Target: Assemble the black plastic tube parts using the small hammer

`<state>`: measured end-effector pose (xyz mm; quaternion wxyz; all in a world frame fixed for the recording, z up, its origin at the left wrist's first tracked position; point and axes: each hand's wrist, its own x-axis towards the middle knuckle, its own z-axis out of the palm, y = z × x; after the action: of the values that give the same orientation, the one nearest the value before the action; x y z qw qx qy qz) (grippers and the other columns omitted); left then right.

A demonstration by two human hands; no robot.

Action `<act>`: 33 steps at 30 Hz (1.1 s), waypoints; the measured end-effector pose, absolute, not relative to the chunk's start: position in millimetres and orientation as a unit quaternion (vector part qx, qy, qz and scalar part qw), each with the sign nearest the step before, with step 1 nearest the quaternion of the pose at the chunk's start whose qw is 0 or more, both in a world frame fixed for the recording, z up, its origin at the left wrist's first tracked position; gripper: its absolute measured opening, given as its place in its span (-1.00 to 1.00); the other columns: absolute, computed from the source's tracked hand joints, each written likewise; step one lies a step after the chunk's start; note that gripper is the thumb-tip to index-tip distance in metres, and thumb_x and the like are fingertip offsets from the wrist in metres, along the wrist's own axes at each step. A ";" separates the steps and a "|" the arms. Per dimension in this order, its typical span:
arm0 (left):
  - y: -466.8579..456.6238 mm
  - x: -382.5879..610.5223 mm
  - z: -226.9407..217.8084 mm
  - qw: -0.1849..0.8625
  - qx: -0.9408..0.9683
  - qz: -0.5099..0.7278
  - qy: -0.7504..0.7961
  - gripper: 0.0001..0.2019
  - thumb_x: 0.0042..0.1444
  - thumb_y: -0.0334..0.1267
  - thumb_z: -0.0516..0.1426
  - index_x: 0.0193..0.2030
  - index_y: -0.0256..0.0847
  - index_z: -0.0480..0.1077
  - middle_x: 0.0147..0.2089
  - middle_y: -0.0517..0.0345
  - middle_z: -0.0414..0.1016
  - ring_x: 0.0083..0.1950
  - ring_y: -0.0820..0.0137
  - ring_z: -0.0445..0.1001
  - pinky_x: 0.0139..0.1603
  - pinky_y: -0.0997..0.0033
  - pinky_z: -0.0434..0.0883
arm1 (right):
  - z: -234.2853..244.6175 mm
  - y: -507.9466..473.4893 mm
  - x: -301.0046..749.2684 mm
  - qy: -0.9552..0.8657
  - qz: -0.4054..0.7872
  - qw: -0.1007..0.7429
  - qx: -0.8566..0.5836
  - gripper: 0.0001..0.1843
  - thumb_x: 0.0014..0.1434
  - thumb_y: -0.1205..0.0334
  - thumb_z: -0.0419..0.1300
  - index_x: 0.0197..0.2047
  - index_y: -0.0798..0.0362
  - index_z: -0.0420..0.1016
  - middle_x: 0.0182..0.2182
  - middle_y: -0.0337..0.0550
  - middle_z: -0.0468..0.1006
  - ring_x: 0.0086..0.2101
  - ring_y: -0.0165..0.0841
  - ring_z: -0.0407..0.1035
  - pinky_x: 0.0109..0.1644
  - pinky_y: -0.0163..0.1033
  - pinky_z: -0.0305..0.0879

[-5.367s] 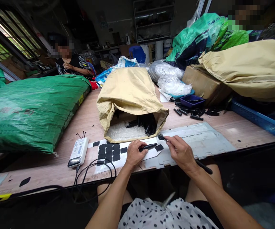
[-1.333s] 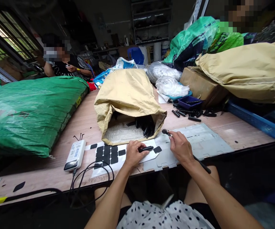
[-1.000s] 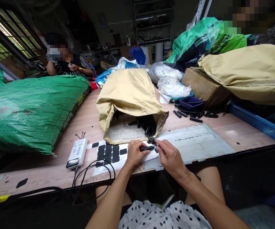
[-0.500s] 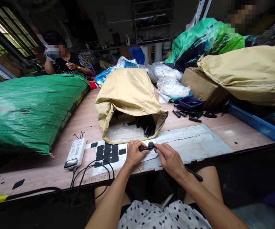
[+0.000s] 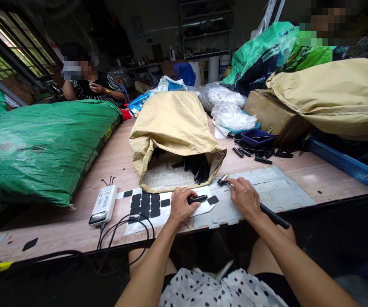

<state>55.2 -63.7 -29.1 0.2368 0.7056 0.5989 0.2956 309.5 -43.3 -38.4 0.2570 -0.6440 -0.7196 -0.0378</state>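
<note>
My left hand [image 5: 180, 205] is closed on a short black rod-shaped part [image 5: 198, 199], pressing it onto a white backing sheet [image 5: 168, 207] that carries black square pads [image 5: 145, 204]. My right hand [image 5: 245, 198] grips a small hammer [image 5: 224, 179] with a long black handle [image 5: 275, 216]; its head is lifted just right of the part, over a grey metal plate [image 5: 267, 187]. One loose black pad [image 5: 213, 199] lies between the hands.
An open tan sack [image 5: 174, 128] holding black parts lies behind the sheet. A power bank [image 5: 104, 204] with a cable sits left, beside a big green sack [image 5: 40, 147]. More black parts and a blue tray [image 5: 256, 137] lie far right. Other people sit beyond.
My right hand brought the hammer head down onto the part's end, then lifted it back up and to the right. The left hand kept holding the part in place.
</note>
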 end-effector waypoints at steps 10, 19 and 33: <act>-63.6 54.8 -29.4 0.227 0.712 0.289 0.598 -0.85 -0.05 -0.32 0.31 -0.28 -0.08 0.56 -0.26 0.20 0.55 -0.10 0.23 0.38 0.02 0.19 0.27 | -44.6 -38.2 297.1 -0.718 -0.111 0.199 -0.658 -0.72 0.34 0.29 0.10 0.07 0.02 0.50 -0.22 -0.07 0.46 -0.17 -0.22 0.25 -0.17 -0.16 0.07; -64.7 54.7 -27.1 0.226 0.712 0.295 0.596 -0.83 -0.07 -0.34 0.31 -0.28 -0.07 0.56 -0.25 0.21 0.56 -0.08 0.22 0.36 0.03 0.18 0.28 | -43.3 -38.2 296.0 -0.718 -0.124 0.187 -0.659 -0.74 0.34 0.30 0.08 0.05 0.04 0.47 -0.22 -0.07 0.45 -0.17 -0.20 0.24 -0.17 -0.14 0.05; -64.7 54.2 -25.4 0.230 0.713 0.295 0.593 -0.84 -0.05 -0.33 0.32 -0.28 -0.08 0.56 -0.24 0.20 0.57 -0.07 0.21 0.37 0.04 0.17 0.28 | -43.5 -38.2 295.1 -0.716 -0.116 0.185 -0.663 -0.73 0.33 0.30 0.07 0.06 0.03 0.45 -0.21 -0.06 0.45 -0.16 -0.20 0.23 -0.17 -0.14 0.01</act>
<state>54.2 -64.7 -25.4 0.2298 0.7132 0.5929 0.2950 295.1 -38.2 -43.5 0.1846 -0.6631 -0.7162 -0.1156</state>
